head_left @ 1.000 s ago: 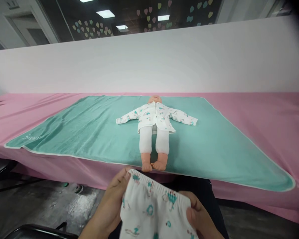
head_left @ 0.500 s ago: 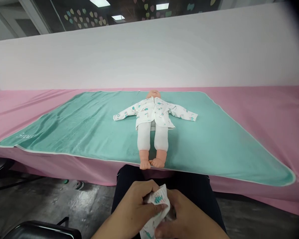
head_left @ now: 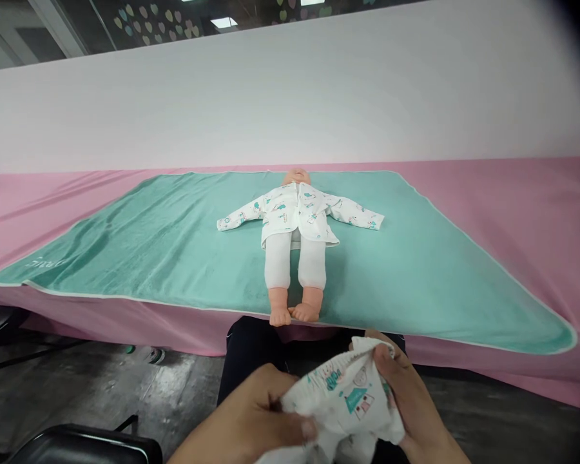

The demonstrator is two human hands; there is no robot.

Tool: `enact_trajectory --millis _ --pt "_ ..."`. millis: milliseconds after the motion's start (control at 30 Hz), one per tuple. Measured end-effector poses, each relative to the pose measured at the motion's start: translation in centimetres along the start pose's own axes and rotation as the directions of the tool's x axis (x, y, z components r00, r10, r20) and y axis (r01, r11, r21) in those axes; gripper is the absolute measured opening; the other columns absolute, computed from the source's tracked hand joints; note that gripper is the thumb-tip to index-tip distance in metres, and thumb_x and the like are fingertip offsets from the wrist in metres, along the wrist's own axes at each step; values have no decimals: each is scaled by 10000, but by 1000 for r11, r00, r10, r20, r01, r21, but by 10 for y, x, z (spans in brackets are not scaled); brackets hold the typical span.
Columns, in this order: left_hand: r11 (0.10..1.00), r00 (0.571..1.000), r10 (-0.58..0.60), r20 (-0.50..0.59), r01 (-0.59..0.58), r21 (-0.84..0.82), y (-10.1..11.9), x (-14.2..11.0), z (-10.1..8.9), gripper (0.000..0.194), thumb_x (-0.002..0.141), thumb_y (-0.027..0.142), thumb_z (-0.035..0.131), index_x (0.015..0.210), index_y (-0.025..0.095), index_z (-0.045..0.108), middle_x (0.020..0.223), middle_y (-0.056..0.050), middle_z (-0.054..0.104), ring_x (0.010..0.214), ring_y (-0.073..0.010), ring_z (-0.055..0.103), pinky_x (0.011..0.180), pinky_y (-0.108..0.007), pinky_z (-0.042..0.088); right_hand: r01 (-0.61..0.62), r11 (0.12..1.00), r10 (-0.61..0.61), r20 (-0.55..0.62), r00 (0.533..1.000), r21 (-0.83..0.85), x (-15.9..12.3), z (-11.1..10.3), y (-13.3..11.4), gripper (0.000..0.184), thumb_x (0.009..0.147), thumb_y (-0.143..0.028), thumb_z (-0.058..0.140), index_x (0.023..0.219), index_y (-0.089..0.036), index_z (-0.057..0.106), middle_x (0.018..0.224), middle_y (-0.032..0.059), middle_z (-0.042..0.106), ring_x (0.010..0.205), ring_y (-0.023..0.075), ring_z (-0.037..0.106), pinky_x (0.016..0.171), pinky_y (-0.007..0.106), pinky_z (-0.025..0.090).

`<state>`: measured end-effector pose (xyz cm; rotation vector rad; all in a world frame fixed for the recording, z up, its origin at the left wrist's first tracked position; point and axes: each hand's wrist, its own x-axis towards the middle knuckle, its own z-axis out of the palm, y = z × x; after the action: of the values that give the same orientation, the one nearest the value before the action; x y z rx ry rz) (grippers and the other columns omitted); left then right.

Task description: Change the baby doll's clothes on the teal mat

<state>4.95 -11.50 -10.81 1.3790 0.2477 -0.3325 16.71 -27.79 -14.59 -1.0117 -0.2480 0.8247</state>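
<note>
A baby doll (head_left: 296, 248) lies on its back on a teal mat (head_left: 174, 245), feet toward me, in a white printed top and white leggings. Low in the view, in front of the table edge, both my hands hold a small white printed garment (head_left: 348, 403), bunched up. My left hand (head_left: 251, 422) pinches its left side with closed fingers. Its upper right edge is gripped by my right hand (head_left: 408, 393). The garment sits over my lap in dark trousers.
The mat covers a long table draped in pink cloth (head_left: 512, 206), with a white partition wall (head_left: 290, 96) behind it. A black chair (head_left: 77, 444) stands at the lower left on the grey floor. A shoe shows under the table's left part.
The garment was held spread out, then crumpled between my hands, and is now being pulled apart again, with my right hand raised to the right. The view has tilted down slightly.
</note>
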Motion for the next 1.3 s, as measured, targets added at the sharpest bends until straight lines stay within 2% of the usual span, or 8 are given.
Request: enact_trajectory --millis 167,333,467,600,700,833,1100,1300 --pt "876 941 85 -327 -227 -426 -8 7 -2 267 713 393 669 811 148 624 744 -35 610 668 -126 553 643 -223 441 -104 945 207 320 925 -309 -14 -10 11 468 563 -487 793 776 -124 588 673 -8 499 594 95 454 577 166 395" --pt "809 954 -19 -299 -162 -566 -8 22 18 252 750 393 635 831 157 601 648 -6 585 561 -91 534 548 -190 414 -120 922 256 349 902 -368 -13 -6 20 356 644 -401 756 807 -110 634 709 11 555 663 128 510 591 163 410" --pt "925 993 15 -121 -60 -376 -16 20 24 522 567 503 735 937 146 646 679 -38 630 657 -182 594 625 -265 459 -79 996 87 235 968 -43 0 -2 17 350 709 -417 725 756 -93 603 691 39 560 608 113 520 573 176 422" --pt "989 994 -31 -108 15 -147 -18 11 19 415 472 416 795 798 178 700 690 -35 660 727 -224 598 642 -270 458 -70 995 65 59 996 75 6 2 14 423 688 -489 727 840 -114 606 707 59 582 653 154 566 607 221 463" --pt "979 980 6 -201 -47 -198 -17 12 15 418 573 460 737 846 145 696 784 -66 665 760 -209 593 689 -271 454 -143 990 144 176 974 -21 2 1 17 537 609 -523 767 917 -106 629 717 64 594 723 195 586 676 269 485" --pt "943 931 15 -364 -134 -304 -19 22 16 379 588 457 744 684 97 677 626 -56 606 601 -128 538 599 -225 433 -235 944 308 359 881 -233 -10 -7 26 523 513 -422 830 908 -128 655 713 22 601 756 189 585 743 255 481" --pt "964 989 -80 -124 45 -261 -27 14 13 313 483 382 803 661 149 693 595 -34 625 634 -185 574 655 -284 458 -268 962 272 335 902 -59 -14 -34 29 713 498 -605 790 998 -121 635 759 69 609 859 252 584 756 317 488" --pt "957 962 -83 -260 4 -289 -17 14 9 303 620 368 730 815 143 675 645 -36 626 648 -173 574 652 -276 445 -159 975 216 527 822 -152 -24 -5 41 437 860 -501 552 1079 -124 566 957 80 567 892 200 563 759 326 495"
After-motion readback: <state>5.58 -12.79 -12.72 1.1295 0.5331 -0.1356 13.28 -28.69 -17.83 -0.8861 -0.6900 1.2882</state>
